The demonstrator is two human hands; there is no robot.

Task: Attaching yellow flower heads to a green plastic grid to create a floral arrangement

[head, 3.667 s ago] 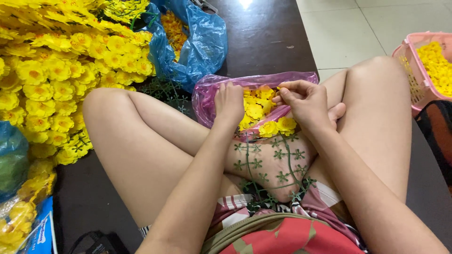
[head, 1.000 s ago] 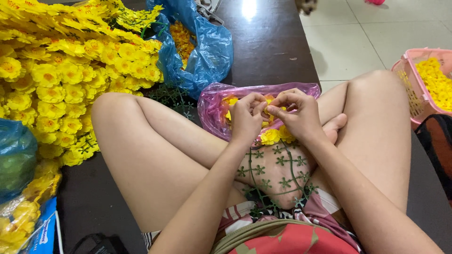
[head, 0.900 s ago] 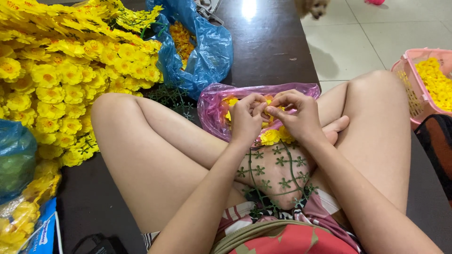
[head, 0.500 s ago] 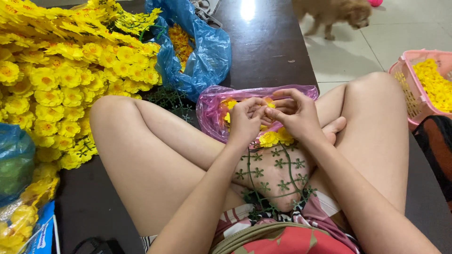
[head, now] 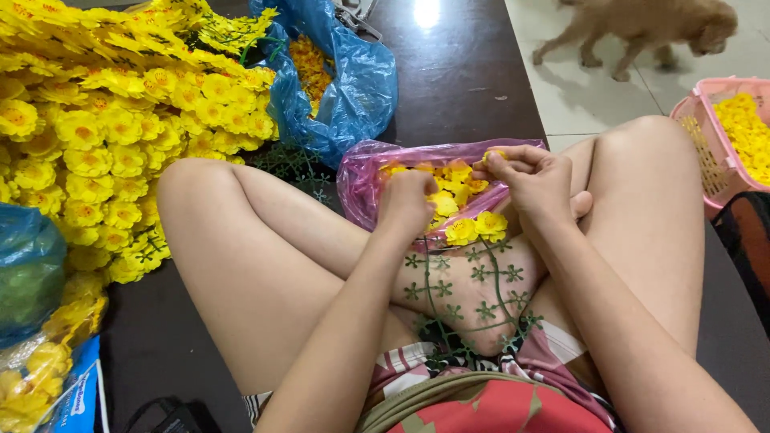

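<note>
I sit cross-legged with a green plastic stem lattice [head: 473, 297] across my lap; two yellow fabric flowers [head: 477, 227] sit at its far end. Just beyond it an open pink plastic bag [head: 365, 180] holds loose yellow flowers [head: 449, 180]. My left hand [head: 405, 204] rests knuckles-up at the bag's mouth, fingers curled down among the flowers; what they hold is hidden. My right hand [head: 536, 180] hovers over the bag's right side, thumb and fingers pinching a small yellow flower [head: 492, 154].
A big heap of finished yellow flower branches [head: 104, 120] fills the left. Behind the pink bag lies a blue plastic bag [head: 353, 88] with orange-yellow pieces. A pink basket [head: 699, 152] of yellow flowers stands right. A brown dog [head: 642, 28] walks on the tiled floor.
My hands, pressed together over one flower before, have parted: the left dropped to the bag's mouth, the right keeps a flower. The dog has walked into view at top right.
</note>
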